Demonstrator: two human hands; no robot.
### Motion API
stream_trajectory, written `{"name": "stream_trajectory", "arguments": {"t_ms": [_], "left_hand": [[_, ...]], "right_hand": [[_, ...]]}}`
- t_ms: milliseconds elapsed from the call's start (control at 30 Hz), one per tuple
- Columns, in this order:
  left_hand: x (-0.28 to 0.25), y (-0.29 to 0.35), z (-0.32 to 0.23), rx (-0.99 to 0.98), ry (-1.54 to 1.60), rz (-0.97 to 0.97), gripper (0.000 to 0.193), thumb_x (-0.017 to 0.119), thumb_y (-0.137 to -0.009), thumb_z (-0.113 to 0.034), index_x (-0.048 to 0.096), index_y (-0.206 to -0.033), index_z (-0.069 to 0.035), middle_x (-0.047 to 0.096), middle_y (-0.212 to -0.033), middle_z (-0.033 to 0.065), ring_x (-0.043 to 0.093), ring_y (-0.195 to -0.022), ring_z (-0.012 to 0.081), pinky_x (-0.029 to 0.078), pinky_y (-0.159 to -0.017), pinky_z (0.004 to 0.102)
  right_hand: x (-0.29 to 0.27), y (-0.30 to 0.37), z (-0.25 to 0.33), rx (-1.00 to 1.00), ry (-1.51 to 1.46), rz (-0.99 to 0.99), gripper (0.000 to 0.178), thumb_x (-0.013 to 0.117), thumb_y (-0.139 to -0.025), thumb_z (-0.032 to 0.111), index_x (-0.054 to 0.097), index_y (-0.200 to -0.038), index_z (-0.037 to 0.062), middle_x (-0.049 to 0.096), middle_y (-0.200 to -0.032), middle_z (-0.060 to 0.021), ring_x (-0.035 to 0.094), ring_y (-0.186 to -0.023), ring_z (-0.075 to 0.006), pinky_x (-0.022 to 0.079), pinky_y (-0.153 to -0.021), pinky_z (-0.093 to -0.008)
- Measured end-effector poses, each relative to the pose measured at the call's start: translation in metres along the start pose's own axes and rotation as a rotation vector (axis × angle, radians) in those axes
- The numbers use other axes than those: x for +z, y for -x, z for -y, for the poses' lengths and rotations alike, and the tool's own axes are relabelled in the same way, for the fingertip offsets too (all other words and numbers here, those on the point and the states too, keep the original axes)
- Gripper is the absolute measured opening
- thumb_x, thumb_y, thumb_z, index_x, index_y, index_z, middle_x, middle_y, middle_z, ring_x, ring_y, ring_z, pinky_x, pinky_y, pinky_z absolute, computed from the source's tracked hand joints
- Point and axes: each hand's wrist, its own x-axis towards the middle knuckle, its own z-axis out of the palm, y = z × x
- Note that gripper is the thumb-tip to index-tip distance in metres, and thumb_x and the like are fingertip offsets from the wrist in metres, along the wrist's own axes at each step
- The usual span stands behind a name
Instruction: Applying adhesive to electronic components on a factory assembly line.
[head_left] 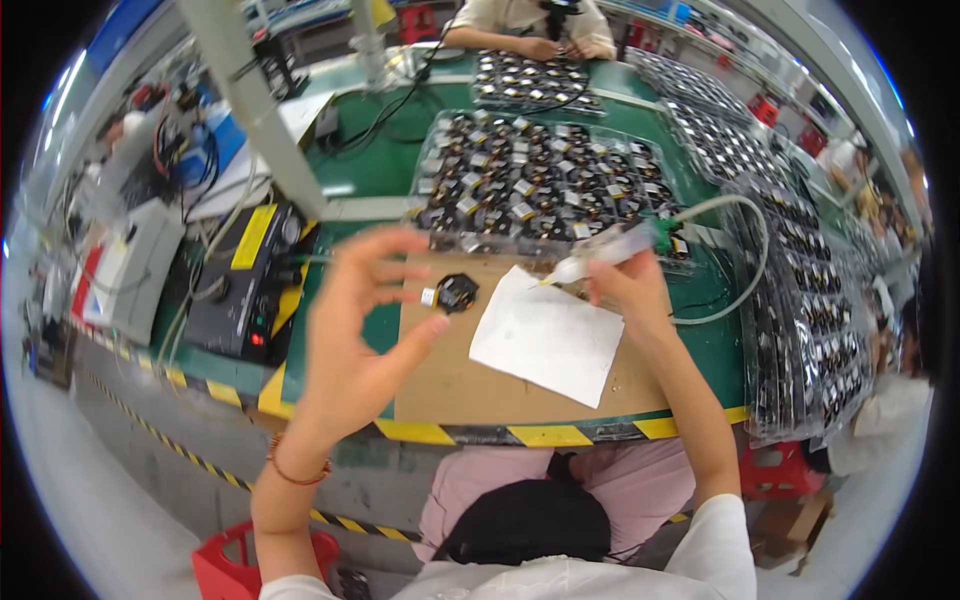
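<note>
My left hand is raised over the left part of the brown board, fingers spread, holding nothing. Just beyond its thumb and fingertips lies a small round black part with a white tag. In my right hand is a translucent dispensing syringe, its thin tip pointing left over the far edge of a white paper sheet. A pale hose runs from the syringe's green end and loops to the right. Past both hands, a clear tray carries many similar black parts.
A black control box with a red display stands at the left, near a metal post. Stacked clear trays of parts line the right side. Another person's hands work across the green table. Yellow-black tape marks the near edge.
</note>
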Motion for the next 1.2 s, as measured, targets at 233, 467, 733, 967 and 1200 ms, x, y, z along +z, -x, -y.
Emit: {"name": "stream_trajectory", "arguments": {"t_ms": [233,467,733,967,1200], "left_hand": [[0.022,-0.004,0.091,-0.078,-0.599,0.295,0.054,0.072,-0.059,-0.011,0.048,-0.107,-0.002,0.046,-0.103,0.012,0.044,-0.1,0.0288,0.038,-0.086,0.0344],[0.016,-0.015,0.108,-0.115,-0.52,0.439,0.06,0.074,-0.059,-0.015,0.047,-0.111,-0.002,0.047,-0.1,0.0101,0.046,-0.097,0.0269,0.04,-0.082,0.032],[0.024,-0.024,0.1,-0.265,-0.524,0.342,0.044,0.068,-0.055,-0.01,0.044,-0.091,-0.002,0.051,-0.089,0.0114,0.051,-0.083,0.026,0.042,-0.074,0.0318],[0.037,-0.005,0.086,-0.216,0.418,0.572,0.06,0.065,-0.061,0.007,0.03,-0.107,-0.009,0.051,-0.103,0.015,0.056,-0.084,0.0186,0.044,-0.071,0.0304],[0.056,0.026,0.083,-0.456,0.821,1.028,0.055,0.068,-0.066,0.006,0.032,-0.106,-0.006,0.049,-0.102,0.0122,0.052,-0.087,0.0157,0.046,-0.068,0.0286]], "right_hand": [[0.002,-0.009,-0.018,0.061,0.076,-0.065,0.025,0.066,-0.072,0.007,0.049,-0.088,-0.0027,0.058,-0.075,-0.0083,0.054,-0.057,-0.0114,0.045,-0.042,-0.0226],[-0.003,-0.006,-0.017,0.033,0.105,-0.158,0.029,0.067,-0.072,0.01,0.05,-0.089,-0.005,0.058,-0.081,-0.0111,0.057,-0.061,-0.0132,0.048,-0.044,-0.0235],[0.016,0.014,0.006,-0.26,-0.136,0.122,0.05,0.048,-0.083,0.001,0.02,-0.122,0.0155,0.038,-0.123,-0.0246,0.059,-0.087,-0.0287,0.054,-0.066,-0.0332],[0.016,0.028,0.012,-0.293,0.163,0.277,0.059,0.045,-0.079,-0.011,0.021,-0.124,0.0178,0.038,-0.12,-0.0209,0.058,-0.092,-0.0306,0.052,-0.075,-0.0366],[0.012,0.042,-0.006,-0.273,0.517,0.203,0.051,0.051,-0.076,-0.01,0.028,-0.115,0.0115,0.038,-0.104,-0.0117,0.061,-0.082,-0.0249,0.052,-0.069,-0.0311]]}}
